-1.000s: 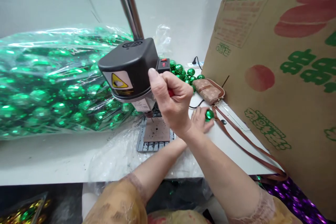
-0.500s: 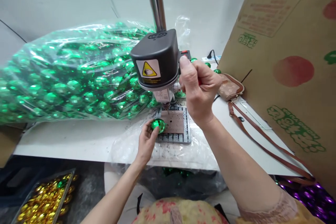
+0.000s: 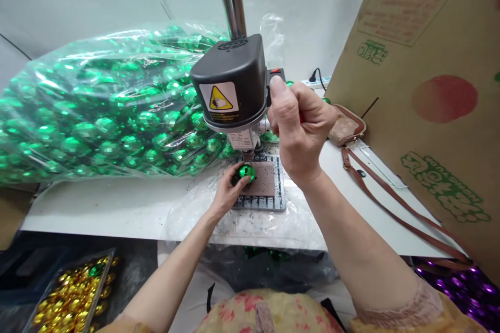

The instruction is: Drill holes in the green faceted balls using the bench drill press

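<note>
A small bench drill press (image 3: 230, 83) with a black head and a yellow warning label stands on the white table. My left hand (image 3: 228, 190) grips a shiny green faceted ball (image 3: 246, 171) on the base plate (image 3: 278, 187), right under the drill chuck (image 3: 247, 155). My right hand (image 3: 299, 132) is closed around the feed handle at the press's right side; a bit of red shows between the fingers, while most of the handle is hidden. Dark shavings lie scattered over the plate.
A large clear bag of green balls (image 3: 101, 114) fills the table's left. To the right are a small purse (image 3: 346, 125) with a brown strap and a tall cardboard box (image 3: 425, 78). Gold balls (image 3: 70, 296) sit low at left, purple ones (image 3: 461, 291) low at right.
My left hand has carried the green ball rightward and away from me, from the plate's left edge to beneath the chuck. My right hand stays on the handle.
</note>
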Demonstrator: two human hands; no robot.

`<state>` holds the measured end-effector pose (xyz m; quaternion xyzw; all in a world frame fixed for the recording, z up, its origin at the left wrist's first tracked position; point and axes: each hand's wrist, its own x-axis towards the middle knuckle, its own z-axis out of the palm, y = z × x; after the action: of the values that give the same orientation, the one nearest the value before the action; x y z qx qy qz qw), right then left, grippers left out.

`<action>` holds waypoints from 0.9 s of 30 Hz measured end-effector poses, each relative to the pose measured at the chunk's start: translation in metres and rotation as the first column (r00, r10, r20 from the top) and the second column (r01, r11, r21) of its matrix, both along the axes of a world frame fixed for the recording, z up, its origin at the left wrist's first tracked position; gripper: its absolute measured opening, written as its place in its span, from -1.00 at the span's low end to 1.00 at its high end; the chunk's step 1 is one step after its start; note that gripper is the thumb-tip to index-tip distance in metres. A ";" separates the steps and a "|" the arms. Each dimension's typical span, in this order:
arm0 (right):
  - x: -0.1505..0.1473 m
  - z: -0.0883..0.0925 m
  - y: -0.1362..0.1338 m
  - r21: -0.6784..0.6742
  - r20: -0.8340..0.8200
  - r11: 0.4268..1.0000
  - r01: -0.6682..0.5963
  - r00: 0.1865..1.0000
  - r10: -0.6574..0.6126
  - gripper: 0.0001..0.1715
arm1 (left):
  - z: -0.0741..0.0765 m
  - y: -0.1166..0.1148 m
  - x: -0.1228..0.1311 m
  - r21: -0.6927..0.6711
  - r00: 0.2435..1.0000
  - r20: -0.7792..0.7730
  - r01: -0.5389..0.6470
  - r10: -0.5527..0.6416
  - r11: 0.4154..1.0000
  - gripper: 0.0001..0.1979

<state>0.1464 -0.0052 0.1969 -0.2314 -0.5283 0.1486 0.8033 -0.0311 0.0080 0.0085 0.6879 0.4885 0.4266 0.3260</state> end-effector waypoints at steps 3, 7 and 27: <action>0.000 0.000 -0.001 -0.029 0.011 0.999 0.027 1.000 -0.027 -0.47 | 0.004 -0.001 0.005 0.074 0.997 -0.077 0.033 -0.027 0.997 -0.51; 0.000 0.001 -0.001 -0.035 0.012 0.999 0.031 0.999 -0.031 -0.46 | 0.007 -0.008 0.019 0.090 0.999 -0.050 -0.002 0.006 0.996 -0.49; 0.001 0.005 -0.005 -0.050 0.046 0.994 0.101 0.994 -0.099 -0.45 | -0.004 -0.005 0.031 0.020 1.000 0.009 -0.014 0.014 1.000 -0.45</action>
<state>0.1474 -0.0099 0.2018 -0.2816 -0.5294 0.1168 0.7917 -0.0004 0.0033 0.0041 0.6859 0.4876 0.4368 0.3180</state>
